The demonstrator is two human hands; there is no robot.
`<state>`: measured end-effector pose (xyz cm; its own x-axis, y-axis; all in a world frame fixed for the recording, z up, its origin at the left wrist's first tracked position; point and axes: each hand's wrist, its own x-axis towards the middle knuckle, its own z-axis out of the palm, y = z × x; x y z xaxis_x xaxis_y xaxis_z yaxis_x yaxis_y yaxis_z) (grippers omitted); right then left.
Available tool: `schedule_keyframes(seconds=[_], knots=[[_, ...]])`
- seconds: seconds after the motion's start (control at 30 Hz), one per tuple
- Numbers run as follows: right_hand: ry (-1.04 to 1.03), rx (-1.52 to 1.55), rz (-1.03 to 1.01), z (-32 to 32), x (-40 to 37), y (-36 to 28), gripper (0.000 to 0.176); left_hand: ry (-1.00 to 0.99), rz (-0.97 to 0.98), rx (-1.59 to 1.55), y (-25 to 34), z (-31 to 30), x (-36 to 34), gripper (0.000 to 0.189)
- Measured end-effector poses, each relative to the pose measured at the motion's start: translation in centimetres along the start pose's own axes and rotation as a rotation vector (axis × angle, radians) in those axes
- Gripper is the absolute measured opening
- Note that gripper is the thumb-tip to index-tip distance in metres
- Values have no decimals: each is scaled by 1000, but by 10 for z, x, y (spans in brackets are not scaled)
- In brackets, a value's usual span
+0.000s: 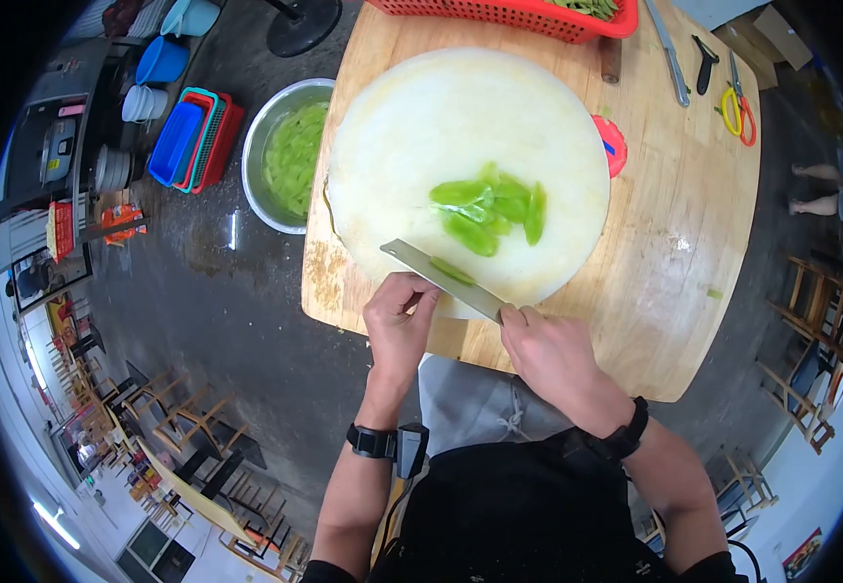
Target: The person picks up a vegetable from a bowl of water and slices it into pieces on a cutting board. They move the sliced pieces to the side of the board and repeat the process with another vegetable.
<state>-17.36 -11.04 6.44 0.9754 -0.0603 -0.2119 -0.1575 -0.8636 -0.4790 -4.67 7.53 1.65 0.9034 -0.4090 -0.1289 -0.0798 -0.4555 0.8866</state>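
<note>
My right hand (552,355) is closed round the handle of a kitchen knife (455,284), whose wide blade points up and left over the near edge of the round white cutting board (392,117). A thin green slice (452,269) clings to the blade's far side. My left hand (400,316) is pinched shut right beside the blade; whatever its fingertips hold is hidden. Beyond the knife, several bright green vegetable slices (484,204) lie in a loose, overlapping pile on the board.
Left of the wooden table (674,253), a metal bowl (256,160) holds green slices in liquid. A red basket (499,17) stands at the far edge. A long knife (669,53), a black peeler (704,66) and scissors (735,107) lie far right. A red round object (613,146) touches the board.
</note>
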Motion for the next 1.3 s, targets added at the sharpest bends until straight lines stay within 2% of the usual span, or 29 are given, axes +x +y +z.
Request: schedule_keyframes(seconds=[0.17, 0.27, 0.43, 0.5, 0.53, 0.6, 0.73, 0.8, 0.93, 1.0, 1.03, 1.1, 1.13, 1.2, 1.23, 1.3], knots=[[50, 50, 19, 5, -1, 4, 5, 25, 19, -52, -2, 5, 0, 13], [65, 90, 39, 3, -2, 8, 8, 48, -37, -101, -6, 10, -2, 16], [66, 55, 20, -3, -1, 9, 13, 55, -2, -118, -11, 11, -5, 18], [223, 132, 35, -9, -2, 8, 14, 64, 11, -124, -12, 11, -3, 19], [218, 133, 31, -10, -2, 7, 14, 63, 2, -119, -13, 11, -3, 19], [419, 143, 89, -11, -3, 5, 14, 62, -11, -115, -16, 11, -6, 19], [265, 55, 138, -15, -6, 17, 13, 55, -42, -147, -21, 13, -9, 22], [364, 372, 204, -13, -11, 16, 17, 49, -64, -151, -18, 13, -7, 24], [224, 499, 346, -28, -6, 22, 22, 64, -22, -120, -13, 15, -5, 26], [431, 675, 421, -17, -12, 20, 26, 65, -46, -94, -14, 15, -8, 27], [423, 677, 425, -15, -13, 23, 26, 60, -41, -95, -15, 15, -9, 27], [225, 851, 497, -15, -5, 38, 28, 59, -23, -101, -13, 17, -6, 27], [228, 848, 495, -13, -6, 36, 28, 58, -31, -94, -12, 16, -6, 28], [476, 701, 397, -6, -8, 29, 29, 66, -44, -89, -13, 17, -4, 28], [461, 705, 406, -3, -13, 29, 29, 65, -30, -90, -15, 16, -7, 28], [277, 897, 599, -7, -9, 39, 28, 72, 9, -100, -14, 17, -1, 29]])
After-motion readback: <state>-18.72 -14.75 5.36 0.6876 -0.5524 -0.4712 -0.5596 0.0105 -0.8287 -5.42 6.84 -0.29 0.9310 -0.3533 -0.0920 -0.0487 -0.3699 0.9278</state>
